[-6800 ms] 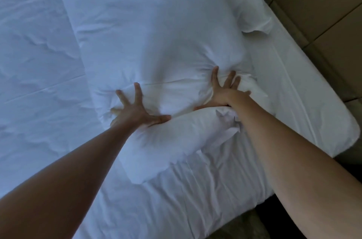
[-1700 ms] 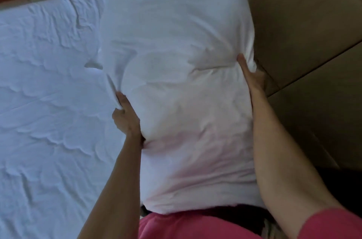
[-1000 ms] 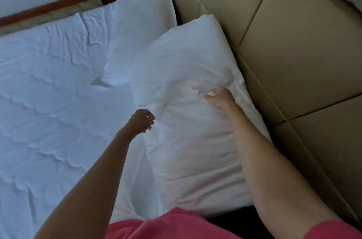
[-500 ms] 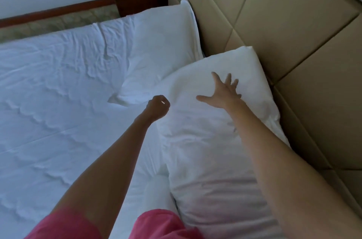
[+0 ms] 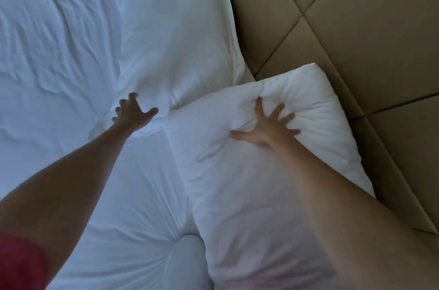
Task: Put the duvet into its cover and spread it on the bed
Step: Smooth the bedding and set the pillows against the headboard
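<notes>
The right hand [image 5: 267, 126] lies spread wide on the near pillow [image 5: 249, 170], palm down, fingers straight and fanned, pressing a dent into the filling so that creases run out from under the fingertips. It grips nothing. The left hand [image 5: 131, 112] is stretched out with loosely opened fingers and thumb apart, over the spot where the far pillow [image 5: 171, 28] meets the sheet [image 5: 52, 56]; whether it touches the cloth cannot be told.

The near pillow lies at the bed's right edge, against the headboard [image 5: 344, 28], its long axis running from the person up and away along that edge, its far corner resting on the padding. The far pillow lies beyond it along the same edge, long axis likewise, its near corner just beside the near pillow. No duvet or cover can be told apart from the white bedding.

The sheet is white and wrinkled, and covers the bed to the left edge. The headboard is tan, padded, with diagonal seams. A red sleeve [image 5: 21, 263] shows at the lower left.
</notes>
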A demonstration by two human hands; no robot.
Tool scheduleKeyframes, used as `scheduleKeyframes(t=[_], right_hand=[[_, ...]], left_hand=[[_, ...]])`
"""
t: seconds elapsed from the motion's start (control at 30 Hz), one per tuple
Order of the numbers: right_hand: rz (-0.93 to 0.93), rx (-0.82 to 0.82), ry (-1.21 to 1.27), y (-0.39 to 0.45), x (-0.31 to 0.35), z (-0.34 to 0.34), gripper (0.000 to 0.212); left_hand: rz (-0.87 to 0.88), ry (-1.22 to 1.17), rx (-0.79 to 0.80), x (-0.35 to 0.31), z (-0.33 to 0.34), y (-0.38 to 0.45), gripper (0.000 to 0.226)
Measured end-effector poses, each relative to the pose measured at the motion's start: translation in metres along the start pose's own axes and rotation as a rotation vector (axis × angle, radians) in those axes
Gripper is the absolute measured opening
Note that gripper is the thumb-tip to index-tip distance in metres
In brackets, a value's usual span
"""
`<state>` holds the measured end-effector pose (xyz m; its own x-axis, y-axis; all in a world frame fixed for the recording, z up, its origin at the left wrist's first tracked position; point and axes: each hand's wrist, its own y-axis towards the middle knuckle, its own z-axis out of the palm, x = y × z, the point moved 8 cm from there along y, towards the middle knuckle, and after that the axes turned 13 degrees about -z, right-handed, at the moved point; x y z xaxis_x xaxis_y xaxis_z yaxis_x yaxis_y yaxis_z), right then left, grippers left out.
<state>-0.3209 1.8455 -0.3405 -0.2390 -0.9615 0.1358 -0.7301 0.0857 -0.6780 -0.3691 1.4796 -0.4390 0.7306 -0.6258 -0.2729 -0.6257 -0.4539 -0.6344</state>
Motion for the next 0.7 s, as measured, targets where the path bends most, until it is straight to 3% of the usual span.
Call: scheduleKeyframes(t=[0.17,0.3,0.33,0.43,0.53,0.6,0.7], right_hand=[[0.011,0.007,-0.022,0.011,-0.005,0.004,0.145],[0.019,-0.014,-0.020,0.016,-0.005,0.008,0.145],[0.020,-0.032,-0.016,0.016,-0.005,0.009,0.145],[0.014,-0.082,-0.019,0.015,-0.007,0.014,0.144],[0.008,-0.094,-0.035,0.018,-0.010,0.015,0.144],[0.016,-0.090,-0.034,0.020,-0.012,0.015,0.144],[0.011,-0.089,-0.036,0.022,-0.012,0.017,0.143]], left_hand=[[-0.163,-0.080,0.086,0.025,0.012,0.059,0.120],[-0.373,-0.786,0.399,0.014,0.026,0.076,0.107],[-0.355,-0.812,0.424,0.005,0.023,0.080,0.101],[-0.321,-0.705,0.390,-0.008,0.022,0.089,0.097],[-0.250,-0.377,0.253,-0.012,0.015,0.092,0.087],[-0.209,-0.338,0.244,-0.019,0.012,0.090,0.074],[-0.173,-0.297,0.104,-0.023,0.002,0.088,0.059]])
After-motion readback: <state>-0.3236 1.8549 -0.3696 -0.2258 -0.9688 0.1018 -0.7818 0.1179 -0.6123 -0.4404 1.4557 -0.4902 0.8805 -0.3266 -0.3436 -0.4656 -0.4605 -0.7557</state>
